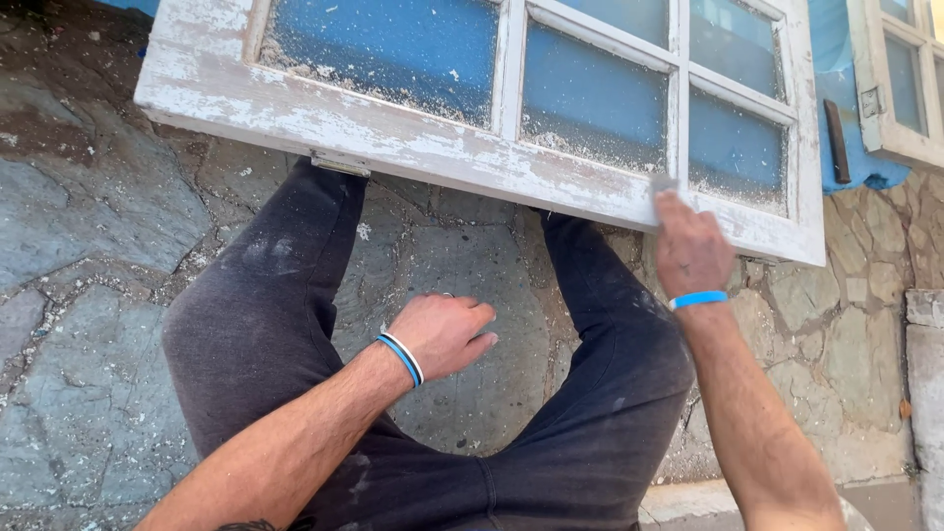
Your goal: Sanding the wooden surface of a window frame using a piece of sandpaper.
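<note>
An old white window frame (393, 133) with peeling paint and several glass panes lies across my knees, dust and paint flakes on its panes. My right hand (688, 246) presses a small grey sanding piece (666, 184) against the frame's lower rail near the right end. My left hand (444, 332) hangs loosely curled between my legs, holding nothing I can see. Both wrists wear blue bands. My legs in dark dusty trousers (265, 315) sit spread below the frame.
Irregular stone paving (88, 216) covers the ground. A blue tarp (855, 167) lies under the frame at the top right. A second white window frame (900, 88) stands at the right edge, a dark tool (836, 138) beside it. A stone step (924, 393) rises at the right.
</note>
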